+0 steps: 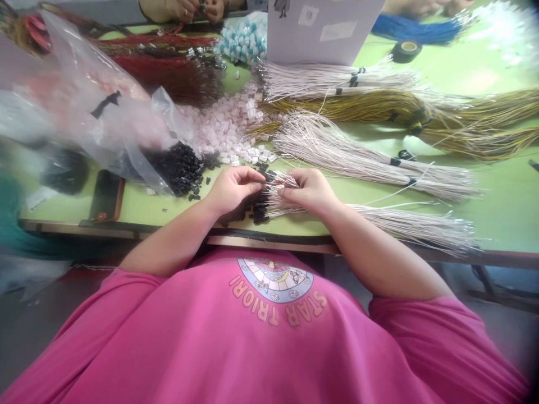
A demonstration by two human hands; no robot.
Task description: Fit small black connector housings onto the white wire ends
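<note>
My right hand is closed round the ends of several thin white wires, which fan out toward the left from the thumb and fingers. Close by on the left, my left hand has thumb and forefinger pinched together near those wire tips. Whatever lies in that pinch is too small to make out. Below the fingertips, small black connectors gather at the left ends of a white wire bundle, which runs under my right forearm toward the right.
Behind my hands are a black connector pile and loose pale pink connectors. More tied white wires and yellow-black wires lie rightward. A plastic bag and dark phone-like case sit left. Another person's hands work across the table.
</note>
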